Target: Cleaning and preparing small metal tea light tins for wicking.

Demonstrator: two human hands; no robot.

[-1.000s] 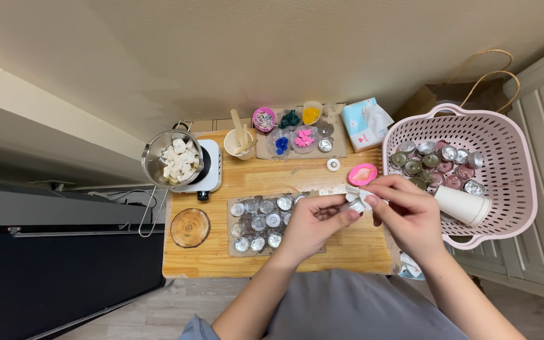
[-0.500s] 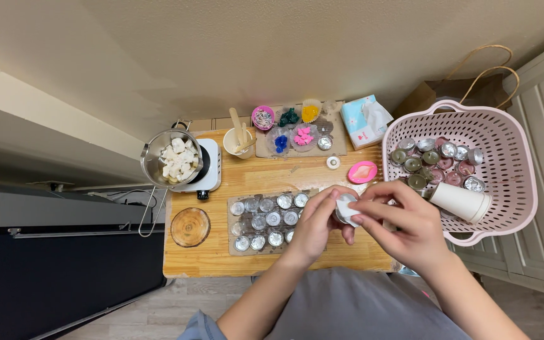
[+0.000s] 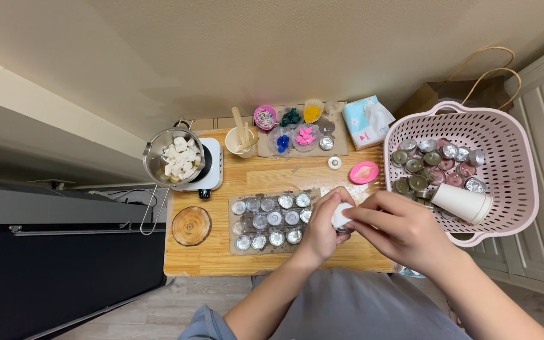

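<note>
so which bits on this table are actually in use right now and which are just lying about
In use:
- small white round piece, held between left hand and right hand
- small metal cups beside the hands

Lying about:
- pot of white chunks
- tissue box
- pink basket
- pink oval mould

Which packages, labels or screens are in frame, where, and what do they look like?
Tissue pack: back right of the table, beside the basket; soft rectangular pack, light blue and white, white tissue sticking out of the top.
Paper bag: behind the basket, against the wall; brown, with looped handles.
No screens or signs visible.
</note>
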